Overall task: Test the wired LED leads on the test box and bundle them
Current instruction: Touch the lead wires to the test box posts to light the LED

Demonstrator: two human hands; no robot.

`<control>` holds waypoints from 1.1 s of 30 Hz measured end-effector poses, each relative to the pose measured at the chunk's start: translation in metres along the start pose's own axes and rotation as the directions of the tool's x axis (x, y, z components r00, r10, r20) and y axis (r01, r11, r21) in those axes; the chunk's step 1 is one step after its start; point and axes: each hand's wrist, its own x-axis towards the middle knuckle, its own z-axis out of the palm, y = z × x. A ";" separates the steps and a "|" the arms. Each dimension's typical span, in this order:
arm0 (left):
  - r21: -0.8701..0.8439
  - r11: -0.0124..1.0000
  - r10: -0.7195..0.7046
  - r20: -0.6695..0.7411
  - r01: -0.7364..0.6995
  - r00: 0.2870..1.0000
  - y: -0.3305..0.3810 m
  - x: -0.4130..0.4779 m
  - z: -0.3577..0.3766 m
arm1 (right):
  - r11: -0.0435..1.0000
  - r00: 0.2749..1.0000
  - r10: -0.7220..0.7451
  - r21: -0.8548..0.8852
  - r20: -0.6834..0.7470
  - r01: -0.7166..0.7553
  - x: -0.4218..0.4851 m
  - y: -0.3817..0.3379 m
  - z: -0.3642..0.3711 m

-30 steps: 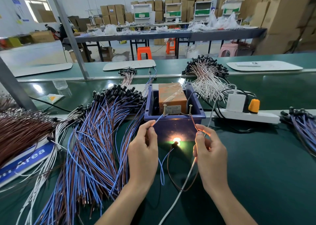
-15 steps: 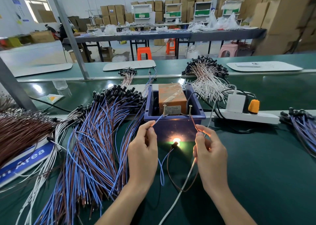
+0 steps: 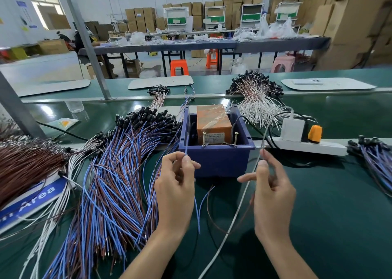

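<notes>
A blue test box (image 3: 216, 164) stands straight ahead, with an orange unit (image 3: 213, 121) inside and two screw posts (image 3: 204, 138) on its front rim. My left hand (image 3: 176, 189) pinches the blue wire (image 3: 197, 215) of one LED lead just below and left of the left post. The lead's brown wire (image 3: 214, 219) loops low and rises into my right hand (image 3: 273, 196), whose fingers curl round it while the thumb sticks out. Both wire ends are off the posts and no LED is lit. The LED head is not clearly visible.
A big pile of blue-brown leads (image 3: 118, 183) lies to the left, next to brown wires (image 3: 25, 162) and a blue sign (image 3: 31, 200). White leads (image 3: 256, 100) lie behind the box. A power strip (image 3: 307, 147), more leads (image 3: 377, 162) and a white cable (image 3: 233, 221) are on the right.
Both hands have pulled the wire ends back off the screw posts. The LED that glowed in front of the box has gone out, and my right thumb has spread open.
</notes>
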 end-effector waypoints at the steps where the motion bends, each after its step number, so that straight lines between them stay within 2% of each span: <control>1: -0.004 1.000 0.008 0.026 -0.008 1.000 0.001 -0.001 0.000 | 1.000 1.000 -0.001 0.002 0.019 0.001 -0.001 -0.001 0.001; 5: -0.100 0.994 -0.037 0.151 0.052 0.988 0.007 -0.003 0.003 | 0.997 0.983 0.055 0.045 0.175 -0.064 -0.002 -0.005 0.006; 10: -0.336 0.899 -0.162 0.342 0.281 0.926 0.014 -0.006 0.005 | 0.962 0.917 0.149 0.159 0.369 -0.220 0.004 -0.003 0.006; 15: -0.349 0.875 -0.163 0.443 0.337 0.882 0.017 -0.007 0.007 | 0.935 0.872 0.203 0.178 0.446 -0.308 0.007 0.004 0.006; 18: -0.345 0.894 -0.103 0.466 0.287 0.879 0.016 -0.012 0.011 | 0.916 0.831 0.222 0.184 0.511 -0.358 0.006 0.004 0.007; 24: -0.233 0.955 -0.080 0.399 0.186 0.913 0.005 -0.015 0.014 | 0.884 0.771 0.267 0.171 0.578 -0.434 0.007 0.002 0.005; 28: -0.061 0.992 -0.074 0.396 0.106 0.915 -0.002 -0.017 0.012 | 0.858 0.753 0.311 0.170 0.580 -0.485 0.010 0.003 0.001; 31: 0.095 0.992 0.037 0.444 -0.088 0.896 -0.005 -0.018 0.009 | 0.847 0.771 0.313 0.205 0.555 -0.491 0.012 0.004 -0.002; 33: 0.154 0.954 0.142 0.523 -0.258 0.840 -0.004 -0.022 0.009 | 0.835 0.782 0.300 0.246 0.546 -0.492 0.014 0.004 -0.005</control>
